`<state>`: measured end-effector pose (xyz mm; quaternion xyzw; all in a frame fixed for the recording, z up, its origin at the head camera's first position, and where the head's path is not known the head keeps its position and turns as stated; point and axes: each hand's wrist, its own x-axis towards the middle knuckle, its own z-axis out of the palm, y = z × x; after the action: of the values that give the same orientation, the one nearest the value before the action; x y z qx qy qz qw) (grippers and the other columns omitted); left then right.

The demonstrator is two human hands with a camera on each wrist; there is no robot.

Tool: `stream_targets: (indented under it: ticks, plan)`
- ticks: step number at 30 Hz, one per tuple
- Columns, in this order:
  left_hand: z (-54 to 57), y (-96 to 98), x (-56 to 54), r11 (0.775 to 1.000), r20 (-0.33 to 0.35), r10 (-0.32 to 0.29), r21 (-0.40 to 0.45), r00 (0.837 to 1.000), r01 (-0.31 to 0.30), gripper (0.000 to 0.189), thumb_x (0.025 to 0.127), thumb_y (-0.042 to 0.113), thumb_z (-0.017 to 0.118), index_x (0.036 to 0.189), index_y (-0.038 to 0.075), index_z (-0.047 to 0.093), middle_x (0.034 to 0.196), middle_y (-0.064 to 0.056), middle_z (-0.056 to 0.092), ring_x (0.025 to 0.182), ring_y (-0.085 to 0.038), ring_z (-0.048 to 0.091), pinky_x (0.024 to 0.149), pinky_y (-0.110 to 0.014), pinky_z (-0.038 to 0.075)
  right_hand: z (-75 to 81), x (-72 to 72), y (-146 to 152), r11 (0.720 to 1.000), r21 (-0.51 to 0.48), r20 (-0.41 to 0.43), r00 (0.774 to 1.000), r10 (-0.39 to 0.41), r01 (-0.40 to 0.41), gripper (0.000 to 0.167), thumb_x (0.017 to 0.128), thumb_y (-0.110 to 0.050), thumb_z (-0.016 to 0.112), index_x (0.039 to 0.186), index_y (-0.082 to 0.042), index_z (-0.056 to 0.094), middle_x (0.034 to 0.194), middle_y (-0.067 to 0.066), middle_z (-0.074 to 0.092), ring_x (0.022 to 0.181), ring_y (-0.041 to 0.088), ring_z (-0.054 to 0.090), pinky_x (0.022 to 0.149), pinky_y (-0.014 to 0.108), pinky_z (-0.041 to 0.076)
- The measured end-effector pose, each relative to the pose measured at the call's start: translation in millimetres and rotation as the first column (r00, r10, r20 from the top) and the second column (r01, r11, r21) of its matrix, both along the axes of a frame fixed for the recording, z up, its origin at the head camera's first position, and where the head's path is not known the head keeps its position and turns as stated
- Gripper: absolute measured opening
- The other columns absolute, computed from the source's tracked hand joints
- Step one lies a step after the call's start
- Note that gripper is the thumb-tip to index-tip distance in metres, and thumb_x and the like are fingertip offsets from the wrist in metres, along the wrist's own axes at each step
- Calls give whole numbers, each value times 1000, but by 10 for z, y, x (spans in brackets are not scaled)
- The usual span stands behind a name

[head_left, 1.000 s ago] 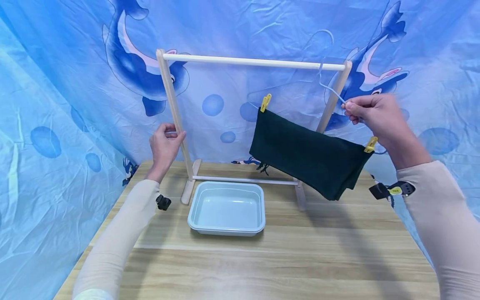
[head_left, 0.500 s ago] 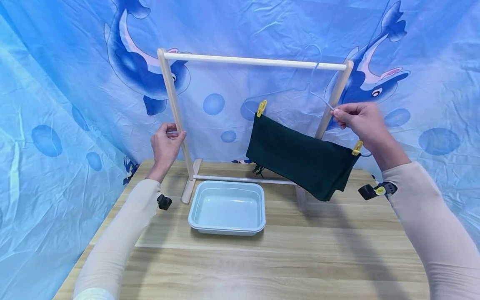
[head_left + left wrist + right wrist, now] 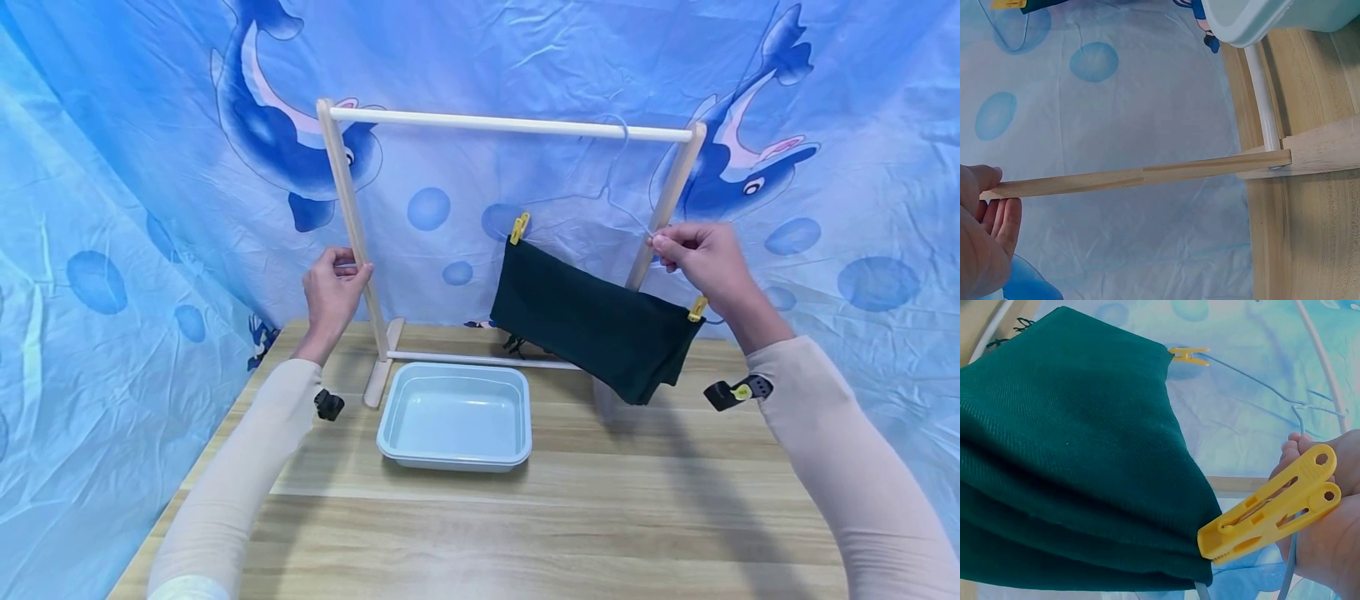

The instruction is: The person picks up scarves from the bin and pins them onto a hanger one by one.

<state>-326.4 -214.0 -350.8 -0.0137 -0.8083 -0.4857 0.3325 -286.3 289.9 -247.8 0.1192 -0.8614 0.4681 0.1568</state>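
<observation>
My left hand point(image 3: 332, 287) grips the left wooden upright point(image 3: 347, 187) of a small clothes rack; in the left wrist view, thumb and fingers lie on either side of that upright point(image 3: 1079, 182). At the right, my right hand point(image 3: 705, 258) pinches the shoulder of a pale blue wire hanger point(image 3: 628, 213). The hanger's hook overlaps the white top rail point(image 3: 487, 123). A folded dark green scarf point(image 3: 585, 312) with fringe hangs tilted from the hanger, its right end lower. Two yellow clothes pegs hold it, one at the left corner point(image 3: 519, 228) and one at the right point(image 3: 1266, 506).
A light blue plastic basin point(image 3: 453, 454) sits on the wooden table point(image 3: 480, 533), in front of the rack's lower white bar point(image 3: 480, 360). Behind and beside the table hangs a blue curtain point(image 3: 450, 50) printed with dolphins. The scarf covers part of the rack's right upright point(image 3: 675, 179).
My right hand has moved left and down with the hanger and scarf. The hook has come lower, from standing above the top rail to level with it. My left hand has stayed on the upright.
</observation>
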Motion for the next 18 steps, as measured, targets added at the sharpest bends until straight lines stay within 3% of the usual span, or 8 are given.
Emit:
stream_targets:
  ticks: [11, 15, 18]
  plan:
    - [-13, 3, 2, 1000, -6, 1, 6, 1000, -1, 33, 93, 16, 77, 118, -1, 67, 106, -19, 73, 93, -25, 71, 73, -13, 53, -109, -6, -34, 999, -25, -21, 1000, 18, -19, 36, 103, -24, 62, 115, 9, 71, 85, -8, 68, 77, 12, 58, 70, 17, 53]
    - [-13, 0, 4, 1000, -11, 6, 2, 1000, -6, 32, 92, 15, 78, 118, -1, 67, 106, -19, 73, 92, -26, 71, 73, -13, 53, -127, 7, -54, 999, 42, -61, 998, 9, -7, 35, 102, -27, 65, 114, 4, 74, 86, -9, 68, 76, 14, 62, 69, 17, 53]
    - [-11, -2, 8, 1000, -11, 3, 8, 1000, -3, 32, 92, 16, 77, 117, -1, 67, 106, -19, 73, 92, -26, 71, 73, -14, 53, -134, 26, -69, 993, 121, -111, 994, 4, 9, 33, 100, -29, 68, 112, 0, 77, 90, 0, 71, 75, 15, 63, 66, 17, 51]
